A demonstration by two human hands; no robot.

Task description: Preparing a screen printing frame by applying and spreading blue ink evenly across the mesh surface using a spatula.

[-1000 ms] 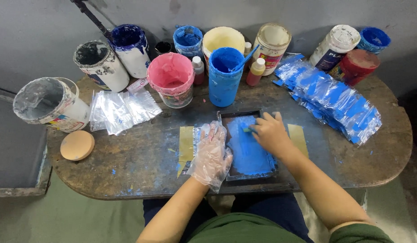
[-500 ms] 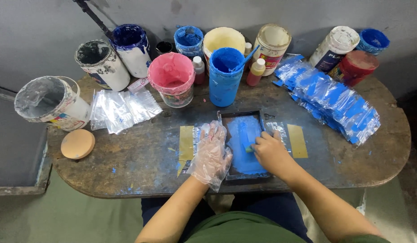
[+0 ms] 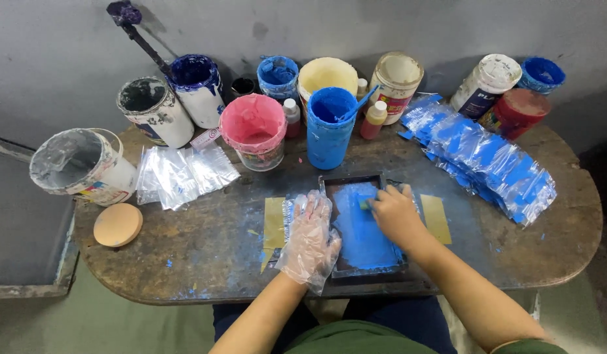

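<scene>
Right hand (image 3: pixel 395 213) fingers clamp a squeegee (image 3: pixel 366 204) on the blue-inked frame (image 3: pixel 362 226); gloved left hand (image 3: pixel 311 236) fingers spread flat beside.

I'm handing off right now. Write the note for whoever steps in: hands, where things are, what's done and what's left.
Left hand, in a clear plastic glove, presses flat on the left edge of the dark screen frame.
Right hand, bare, pushes a small squeegee across the upper part of the screen.
Blue ink covers most of the screen.
Printed blue bags are piled to the right; clear bags to the left.
</scene>
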